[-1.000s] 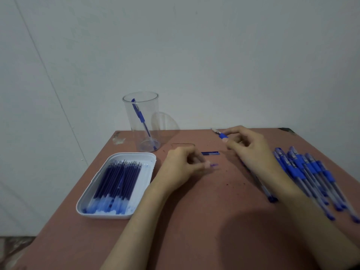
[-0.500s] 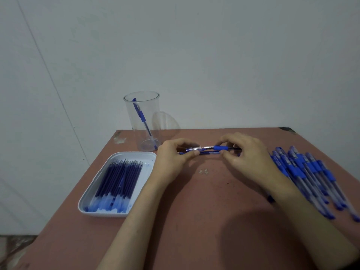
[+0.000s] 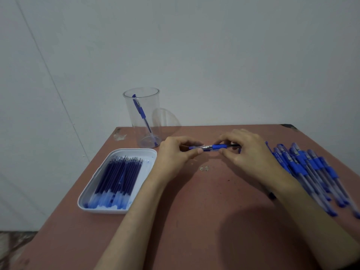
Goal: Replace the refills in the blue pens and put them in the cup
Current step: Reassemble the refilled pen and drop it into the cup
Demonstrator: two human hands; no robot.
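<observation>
Both hands meet over the middle of the tabletop [image 3: 204,211]. The left hand [image 3: 173,154] pinches the tip end of a blue pen [image 3: 219,146], and the right hand [image 3: 251,154] curls around its grip and barrel, holding it level just above the surface. Small scraps [image 3: 204,168] lie just nearer than the pen. A clear cup [image 3: 153,106] stands by the far left corner with one pen leaning inside [image 3: 141,114]. A white tray [image 3: 134,151] of refills [image 3: 118,176] sits along the left edge, and a pile of pens [image 3: 303,168] lies along the right edge behind the right wrist. Bare surface shows between the forearms toward the near edge.
</observation>
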